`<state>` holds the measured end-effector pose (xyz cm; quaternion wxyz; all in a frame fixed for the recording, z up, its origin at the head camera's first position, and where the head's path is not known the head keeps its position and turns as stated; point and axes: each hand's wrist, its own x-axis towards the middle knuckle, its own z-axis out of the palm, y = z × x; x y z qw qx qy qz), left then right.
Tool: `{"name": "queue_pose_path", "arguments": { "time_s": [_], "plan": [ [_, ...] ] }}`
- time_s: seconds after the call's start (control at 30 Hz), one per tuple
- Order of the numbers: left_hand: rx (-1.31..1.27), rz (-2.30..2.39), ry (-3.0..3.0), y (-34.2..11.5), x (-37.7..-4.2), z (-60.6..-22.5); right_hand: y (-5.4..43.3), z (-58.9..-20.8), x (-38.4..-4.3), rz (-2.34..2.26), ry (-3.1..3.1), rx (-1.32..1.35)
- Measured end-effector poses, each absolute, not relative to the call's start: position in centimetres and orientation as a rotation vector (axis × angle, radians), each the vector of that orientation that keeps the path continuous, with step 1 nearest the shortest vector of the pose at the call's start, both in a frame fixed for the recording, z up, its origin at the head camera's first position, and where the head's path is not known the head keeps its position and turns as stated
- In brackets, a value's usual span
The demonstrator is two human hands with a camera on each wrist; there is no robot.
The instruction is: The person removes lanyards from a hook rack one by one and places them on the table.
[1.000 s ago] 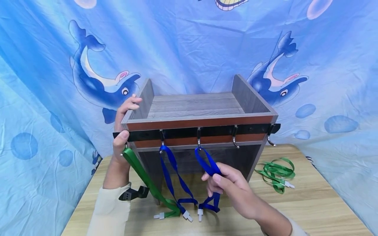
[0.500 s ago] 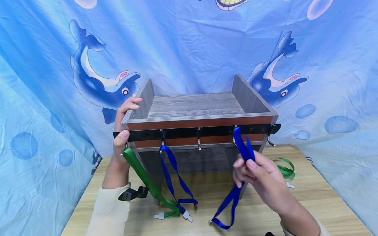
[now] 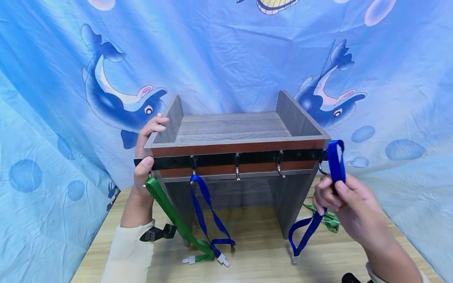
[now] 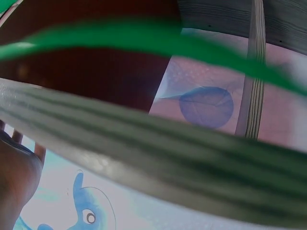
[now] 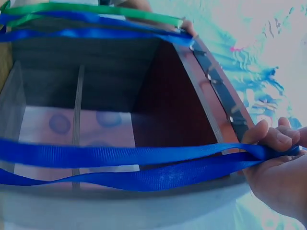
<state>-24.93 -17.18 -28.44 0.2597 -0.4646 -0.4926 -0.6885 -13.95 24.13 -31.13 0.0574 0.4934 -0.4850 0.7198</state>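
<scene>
My right hand [image 3: 355, 208] pinches a blue lanyard [image 3: 336, 161] just below its top loop, beside the rightmost hook [image 3: 321, 168]. Whether the loop touches that hook I cannot tell. The lanyard's lower end dangles with a white clip [image 3: 295, 258]. At the left corner of the grey wooden shelf [image 3: 230, 125], my left hand [image 3: 140, 147] grips the side panel, thumb on the end of the black hook rail [image 3: 216, 160]. A green lanyard [image 3: 169, 204] hangs below that thumb. Another blue lanyard [image 3: 199, 204] hangs from the second hook.
Another green lanyard [image 3: 331, 223] lies on the wooden table [image 3: 262, 267], partly hidden behind my right hand. The two middle-right hooks [image 3: 238, 169] carry nothing. Behind the shelf hangs a blue dolphin-print cloth [image 3: 230, 55].
The right hand has carried the blue lanyard rightward, from the middle hook past the fourth hook to the rail's right end. The left hand has stayed in place.
</scene>
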Motion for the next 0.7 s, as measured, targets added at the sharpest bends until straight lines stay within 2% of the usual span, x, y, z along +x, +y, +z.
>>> {"name": "queue_pose_path", "arguments": {
  "time_s": [0.17,0.57,0.7],
  "plan": [
    [-1.265,-1.883,-1.326,-17.0,-25.0,-28.5,26.6,-31.3,-13.5,2.234,-1.411,1.545],
    [-1.251,-1.875,-1.342,-17.2,-24.9,-28.5,33.7,-32.2,-12.9,2.238,-1.612,1.211],
    [-1.243,-1.877,-1.341,-17.3,-24.8,-28.5,35.9,-31.9,-13.5,2.312,-1.640,1.206]
  ]
}}
